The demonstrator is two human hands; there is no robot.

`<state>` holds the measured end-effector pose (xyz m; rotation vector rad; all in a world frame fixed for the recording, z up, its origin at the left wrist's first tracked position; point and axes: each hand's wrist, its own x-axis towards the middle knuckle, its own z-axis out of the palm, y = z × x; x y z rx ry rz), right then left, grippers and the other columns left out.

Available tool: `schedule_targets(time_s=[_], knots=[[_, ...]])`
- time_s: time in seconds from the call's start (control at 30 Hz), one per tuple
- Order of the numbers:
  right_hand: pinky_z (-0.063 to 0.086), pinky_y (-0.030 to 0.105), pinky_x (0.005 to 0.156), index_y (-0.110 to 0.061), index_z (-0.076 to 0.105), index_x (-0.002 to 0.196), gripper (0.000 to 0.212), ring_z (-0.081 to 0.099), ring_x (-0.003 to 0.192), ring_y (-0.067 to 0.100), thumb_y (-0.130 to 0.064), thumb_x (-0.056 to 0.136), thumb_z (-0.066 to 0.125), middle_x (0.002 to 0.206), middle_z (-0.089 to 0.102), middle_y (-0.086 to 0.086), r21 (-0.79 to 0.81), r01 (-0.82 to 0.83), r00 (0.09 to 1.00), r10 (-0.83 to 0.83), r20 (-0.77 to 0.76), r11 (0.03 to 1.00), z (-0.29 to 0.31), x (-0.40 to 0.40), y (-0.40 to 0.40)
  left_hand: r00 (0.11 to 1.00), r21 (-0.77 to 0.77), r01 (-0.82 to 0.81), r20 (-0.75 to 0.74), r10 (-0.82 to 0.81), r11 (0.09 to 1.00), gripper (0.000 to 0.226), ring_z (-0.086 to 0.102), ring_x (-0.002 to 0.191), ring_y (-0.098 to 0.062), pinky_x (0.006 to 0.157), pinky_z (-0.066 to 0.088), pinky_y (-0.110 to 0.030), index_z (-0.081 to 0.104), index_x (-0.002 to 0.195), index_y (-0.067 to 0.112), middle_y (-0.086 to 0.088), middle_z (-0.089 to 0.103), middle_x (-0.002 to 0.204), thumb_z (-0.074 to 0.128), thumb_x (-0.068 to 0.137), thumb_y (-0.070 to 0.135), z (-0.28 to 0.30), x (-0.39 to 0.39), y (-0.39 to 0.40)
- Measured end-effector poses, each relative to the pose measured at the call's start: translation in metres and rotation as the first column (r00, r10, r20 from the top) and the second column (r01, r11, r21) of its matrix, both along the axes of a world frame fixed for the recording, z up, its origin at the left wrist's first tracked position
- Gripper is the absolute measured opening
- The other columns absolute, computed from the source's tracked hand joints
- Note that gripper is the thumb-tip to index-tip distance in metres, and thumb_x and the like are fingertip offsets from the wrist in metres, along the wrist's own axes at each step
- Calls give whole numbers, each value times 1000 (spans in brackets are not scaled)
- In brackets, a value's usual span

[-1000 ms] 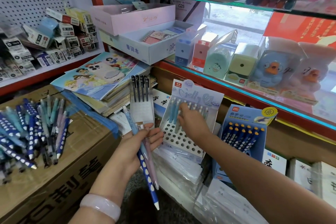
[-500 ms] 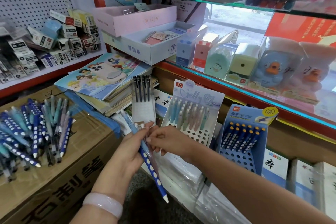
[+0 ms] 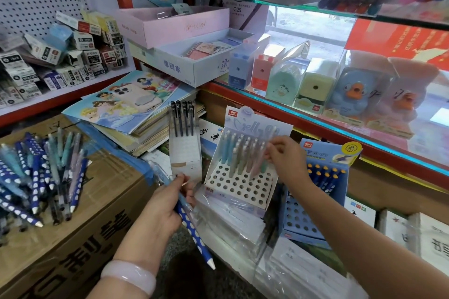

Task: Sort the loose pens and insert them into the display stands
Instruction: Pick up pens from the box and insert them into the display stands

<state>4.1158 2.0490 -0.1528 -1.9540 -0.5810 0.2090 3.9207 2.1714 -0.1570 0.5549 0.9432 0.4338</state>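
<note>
My left hand [image 3: 162, 204] grips a dark blue pen with white dots [image 3: 194, 233], tip pointing down right, together with a pale blue pen [image 3: 159, 172]. My right hand [image 3: 285, 161] pinches a pale pink pen [image 3: 258, 161] that slants into the white holed pastel stand [image 3: 239, 187], among several pastel pens standing there. To its left, a narrow white stand [image 3: 185, 153] holds several black pens. On the right, a blue stand [image 3: 313, 216] holds dotted blue pens. A heap of loose pens [image 3: 36, 177] lies on the cardboard box at left.
The cardboard box [image 3: 80, 233] fills the lower left. Stacked picture books [image 3: 126, 107] lie behind the stands. A red-edged glass shelf [image 3: 340, 124] with boxed sharpeners hangs over the stands. Wrapped packs [image 3: 233, 223] lie under them. Small ink boxes [image 3: 60, 60] crowd the left shelf.
My right hand took a pale pink pen from the bundle in my left hand and carried it up right to the pastel stand. My left hand keeps the remaining pens.
</note>
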Motion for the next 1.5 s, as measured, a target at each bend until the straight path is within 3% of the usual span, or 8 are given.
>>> schedule_targets(time_s=[0.5,0.8,0.93,1.0,1.2,1.27,1.37,1.5], knots=[[44,28,56,-19,49,84,12,57,67,16,-15,96,49,73,60,-1,-241,-50,956,116,269,969,-34,-5,18,1000,74,-10,25,9,997,24,38,33,-7,33,35,-12,48,84,8,-2,46,52,56,89,31,0,5,0],[46,28,60,-4,58,94,15,58,72,20,-14,96,47,85,62,9,-366,-48,972,128,197,929,-44,-12,24,999,101,7,36,-10,995,35,36,33,-8,32,33,-12,45,83,10,-3,46,53,47,90,44,5,6,-1],[43,20,44,-12,56,69,27,53,51,12,-18,95,50,67,60,5,-461,-82,979,158,128,884,-41,-9,21,999,152,32,23,-36,988,39,36,33,-7,31,31,-14,44,83,9,-3,46,52,44,90,48,9,6,-5],[51,26,52,-9,59,65,33,57,50,13,-22,94,52,63,63,6,-499,-122,981,182,73,858,-37,-10,20,998,204,60,-5,-60,977,42,35,33,-7,31,29,-14,43,79,10,-3,45,52,41,90,50,10,6,-8],[45,19,59,-13,66,90,26,52,58,6,-31,96,48,78,66,-2,-121,-449,879,414,-235,885,24,-53,42,972,296,233,-50,-229,926,42,33,35,-9,31,26,-15,42,73,11,-3,44,52,39,93,47,10,7,-18],[42,15,54,-17,65,84,25,50,60,5,-35,94,51,78,63,-5,-110,-515,843,479,-244,850,37,-63,54,947,310,319,-85,-308,895,35,33,37,-9,32,27,-16,45,80,10,-3,44,54,42,94,42,10,6,-19],[37,11,43,-20,60,71,23,47,55,5,-31,91,59,65,56,-8,-141,-546,821,494,-288,826,40,-71,65,943,318,333,-85,-323,888,30,33,38,-8,33,27,-16,47,89,10,-2,44,54,46,93,39,11,3,-19],[47,13,52,-9,61,77,18,51,58,8,-19,92,58,70,58,3,47,-489,775,458,-436,871,40,-67,70,967,308,252,-61,-246,917,30,35,36,-8,32,30,-16,47,88,10,-3,44,55,43,95,39,10,0,-15]])
